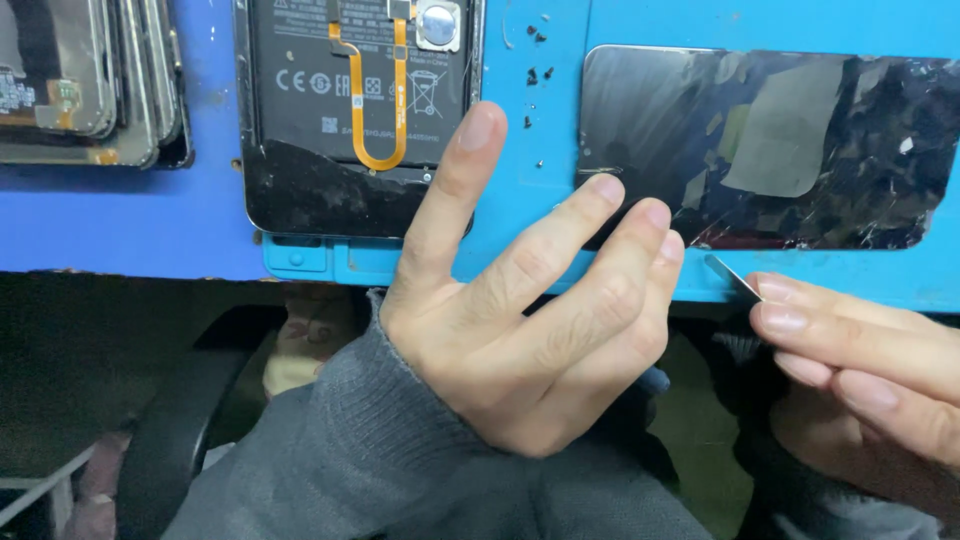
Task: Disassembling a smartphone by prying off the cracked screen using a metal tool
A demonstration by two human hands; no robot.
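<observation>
Your left hand [520, 320] is spreading wide, palm down: the forefinger is reaching up beside the opened phone [355, 110] with its orange ribbon cable showing, while the next fingertips are pressing on the near left corner of the cracked dark screen panel [770, 145]. That panel is lying flat on the blue mat [540, 120] at the near edge of the counter [120, 230], right of the opened phone. It is looking thin, light and brittle, already shattered toward its right end, so you are probably best holding it down flat at the sounder left corner rather than gripping the splintered edges. Your right hand [860, 360] is coming in level from the right, fingers pressed together and pinching a thin metal blade [730, 275], its tip just beside the panel's near edge.
</observation>
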